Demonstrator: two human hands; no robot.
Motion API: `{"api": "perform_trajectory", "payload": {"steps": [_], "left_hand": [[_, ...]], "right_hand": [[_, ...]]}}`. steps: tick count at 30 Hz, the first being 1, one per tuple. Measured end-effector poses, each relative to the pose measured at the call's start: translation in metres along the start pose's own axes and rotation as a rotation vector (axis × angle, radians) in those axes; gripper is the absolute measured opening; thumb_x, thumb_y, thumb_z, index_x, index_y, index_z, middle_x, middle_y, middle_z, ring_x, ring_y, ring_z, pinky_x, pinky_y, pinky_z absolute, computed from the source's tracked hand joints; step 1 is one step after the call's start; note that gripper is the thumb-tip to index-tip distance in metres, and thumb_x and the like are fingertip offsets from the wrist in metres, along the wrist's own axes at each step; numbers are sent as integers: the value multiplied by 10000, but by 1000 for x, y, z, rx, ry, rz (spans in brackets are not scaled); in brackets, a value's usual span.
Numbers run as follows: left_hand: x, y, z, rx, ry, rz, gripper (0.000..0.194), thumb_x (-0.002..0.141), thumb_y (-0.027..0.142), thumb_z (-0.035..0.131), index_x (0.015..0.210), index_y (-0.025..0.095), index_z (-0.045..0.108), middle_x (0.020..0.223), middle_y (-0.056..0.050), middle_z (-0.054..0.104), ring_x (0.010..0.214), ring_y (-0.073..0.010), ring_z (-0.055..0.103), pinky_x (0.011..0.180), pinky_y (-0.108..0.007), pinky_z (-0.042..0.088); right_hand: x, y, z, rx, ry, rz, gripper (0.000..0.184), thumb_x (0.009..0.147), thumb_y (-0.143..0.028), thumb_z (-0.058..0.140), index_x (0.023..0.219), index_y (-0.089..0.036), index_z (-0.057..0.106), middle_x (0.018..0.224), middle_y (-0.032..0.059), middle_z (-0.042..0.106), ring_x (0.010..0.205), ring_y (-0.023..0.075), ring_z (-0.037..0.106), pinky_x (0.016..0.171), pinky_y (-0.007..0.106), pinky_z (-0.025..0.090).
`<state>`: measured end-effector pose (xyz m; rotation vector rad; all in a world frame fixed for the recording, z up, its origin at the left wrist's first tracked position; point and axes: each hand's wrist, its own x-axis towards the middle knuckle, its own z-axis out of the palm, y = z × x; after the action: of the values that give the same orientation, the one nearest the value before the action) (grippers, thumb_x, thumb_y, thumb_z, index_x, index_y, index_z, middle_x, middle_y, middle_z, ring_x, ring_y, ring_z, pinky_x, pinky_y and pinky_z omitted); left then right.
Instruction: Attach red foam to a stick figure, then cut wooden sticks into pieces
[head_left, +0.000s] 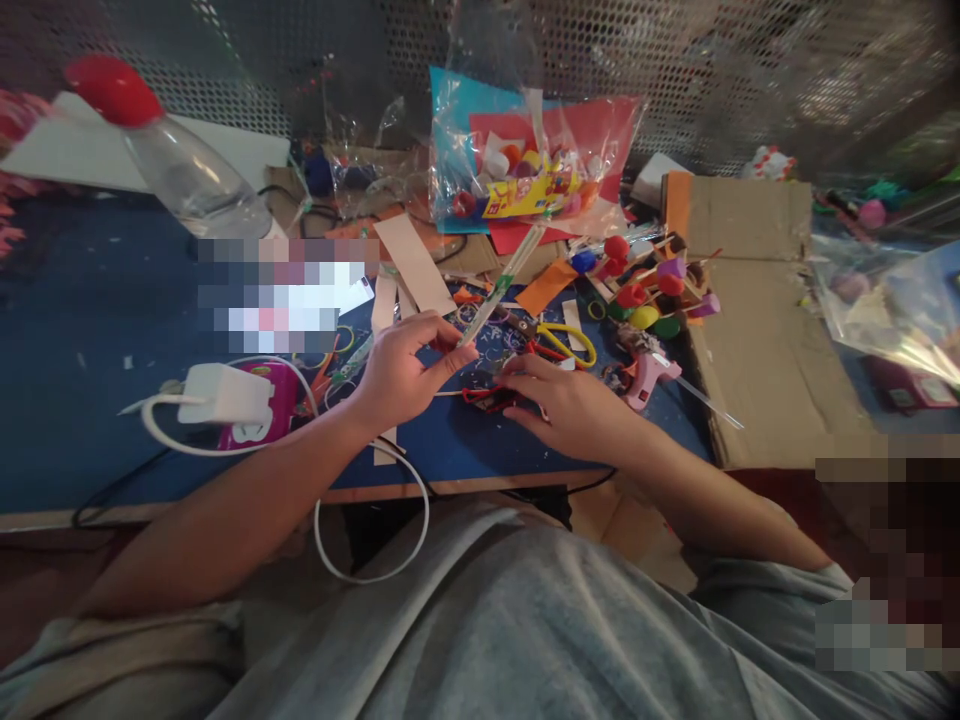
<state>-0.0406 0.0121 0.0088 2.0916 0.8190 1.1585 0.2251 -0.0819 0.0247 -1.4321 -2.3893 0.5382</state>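
Where fingers (448, 367) pinch, translucent strip (517, 262) slants

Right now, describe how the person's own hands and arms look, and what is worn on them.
The left hand and right hand are gloveless, with no watch or bracelet visible. The forearms are uncovered, below loose, greyish sleeves of a creased grey shirt.

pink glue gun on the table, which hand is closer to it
Right. The right hand is close by, just to the left of the pink glue gun; the left hand is farther left, beyond the right hand.
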Motion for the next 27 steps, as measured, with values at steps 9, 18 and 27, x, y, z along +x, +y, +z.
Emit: {"api": "perform_trajectory", "payload": {"steps": [9, 18, 27], "left_hand": [[-3, -9, 2, -33, -244, 134, 313, 1049, 506, 882, 933, 220, 827, 868, -22, 804, 856, -176, 739, 817, -306, 566], [-4, -12, 1, -13, -274, 162, 287, 1057, 467, 871, 915, 221, 830, 855, -41, 809, 861, -199, 727, 832, -336, 568], [-5, -9, -2, 7, -367, 15, 294, 1075, 461, 842, 904, 223, 861, 871, -41, 815, 910, -204, 737, 883, -342, 568]], "right_hand": [[14, -15, -36, 519, 460, 6, 326, 1108, -633, 729, 1205, -341, 835, 1162, 61, 830, 671, 178, 701, 559, 369, 616], [42, -30, -30, 309, 454, -133, 402, 1145, -568, 705, 871, -295, 817, 958, 55, 863, 918, 249, 834, 805, 412, 686], [46, -20, -12, 260, 300, -185, 358, 1151, -498, 716, 959, -236, 867, 1074, 91, 889, 1064, 259, 843, 909, 387, 696]]}}
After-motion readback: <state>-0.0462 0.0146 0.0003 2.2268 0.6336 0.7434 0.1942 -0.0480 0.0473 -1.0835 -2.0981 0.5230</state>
